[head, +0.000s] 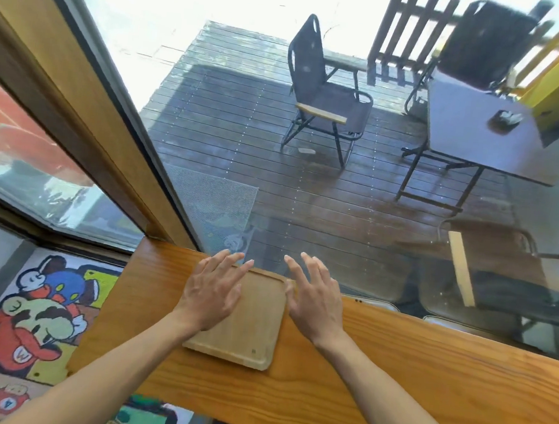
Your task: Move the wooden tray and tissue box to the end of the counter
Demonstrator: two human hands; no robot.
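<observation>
Both forearms reach up from the bottom of the frame, bare, toward the middle of the picture. At lower centre the left hand [211, 295] hovers over the left edge of the wooden tray [244, 323], fingers spread and loose, gripping nothing; whether the palm brushes the wood I cannot tell. Its partner, the right hand [314, 302], sits just beside the tray's right edge, fingers likewise fanned and holding nothing.

That tray lies flat on the counter [392, 374], close to the counter's left end and hard against the window glass [306, 197] at its far edge. By my reading the tray is at or very near the end already, so that half of the job looks done or nearly so, and the hands seem to be either letting go or squaring it up. No tissue box shows anywhere in view, so that half appears to be left.

Around it, little crowds the work. Nothing else rests on the wood that I can see. A cartoon rug [43, 309] covers the floor at lower left, beyond the counter's end. Through the glass, in the upper half of the frame, stand a folding chair [322, 94] and an outdoor table [474, 127] on dark decking, out of reach.
</observation>
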